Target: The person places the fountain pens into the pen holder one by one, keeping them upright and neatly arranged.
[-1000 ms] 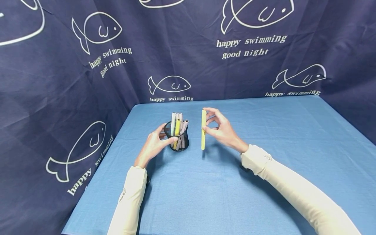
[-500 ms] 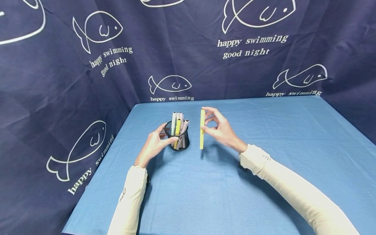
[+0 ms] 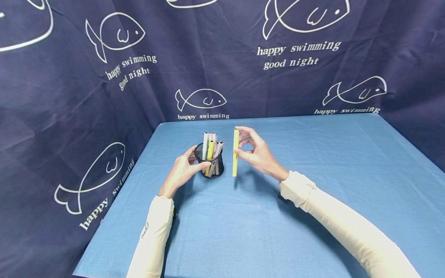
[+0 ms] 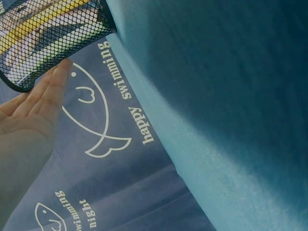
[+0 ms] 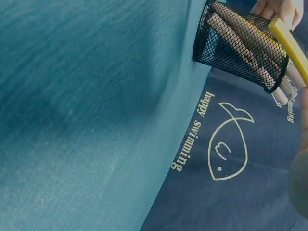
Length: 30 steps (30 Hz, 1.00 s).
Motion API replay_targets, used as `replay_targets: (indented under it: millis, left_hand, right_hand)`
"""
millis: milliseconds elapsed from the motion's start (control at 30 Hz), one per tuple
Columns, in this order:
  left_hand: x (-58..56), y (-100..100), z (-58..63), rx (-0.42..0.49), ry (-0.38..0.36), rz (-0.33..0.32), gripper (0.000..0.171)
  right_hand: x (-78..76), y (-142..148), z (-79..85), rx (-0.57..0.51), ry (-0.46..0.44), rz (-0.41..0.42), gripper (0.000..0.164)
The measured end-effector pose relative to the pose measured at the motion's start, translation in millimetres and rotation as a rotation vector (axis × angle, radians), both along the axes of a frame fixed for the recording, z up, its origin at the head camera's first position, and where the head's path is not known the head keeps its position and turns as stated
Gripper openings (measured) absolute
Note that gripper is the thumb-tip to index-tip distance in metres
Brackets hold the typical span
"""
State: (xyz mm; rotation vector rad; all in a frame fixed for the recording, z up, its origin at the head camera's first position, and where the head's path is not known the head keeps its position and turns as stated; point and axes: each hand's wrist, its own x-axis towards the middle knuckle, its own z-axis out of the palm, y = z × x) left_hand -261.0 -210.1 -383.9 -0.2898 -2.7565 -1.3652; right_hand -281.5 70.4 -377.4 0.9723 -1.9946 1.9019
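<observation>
A black mesh pen holder [image 3: 218, 166] stands on the blue cloth with several pens in it, one of them yellow [image 3: 210, 150]. My left hand [image 3: 181, 170] holds it from the left, thumb across the front and fingers behind. The left wrist view shows those fingers [image 4: 57, 89] lying along the mesh. To the right of the holder, my right hand [image 3: 258, 152] pinches a yellow pen [image 3: 235, 164] near its upper half. That pen is upright above the cloth, a small gap from the holder. From the right wrist, the held pen [image 5: 290, 47] overlaps the holder's rim.
A blue cloth [image 3: 222, 231] covers the table. Dark blue curtains [image 3: 243, 88] with white fish drawings and lettering hang behind it and along the left side.
My right hand has moved slightly left with the yellow pen, closer to the pen holder. The left hand and the holder have stayed in place.
</observation>
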Motion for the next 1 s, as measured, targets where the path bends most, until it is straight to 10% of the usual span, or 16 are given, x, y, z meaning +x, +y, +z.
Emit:
replay_targets:
  millis: [1000]
  left_hand:
    - [1.2,0,0.9,-0.007,-0.001,0.009,0.089]
  right_hand:
    - [-1.0,-19,2.5,-0.034,0.018,0.019,0.066]
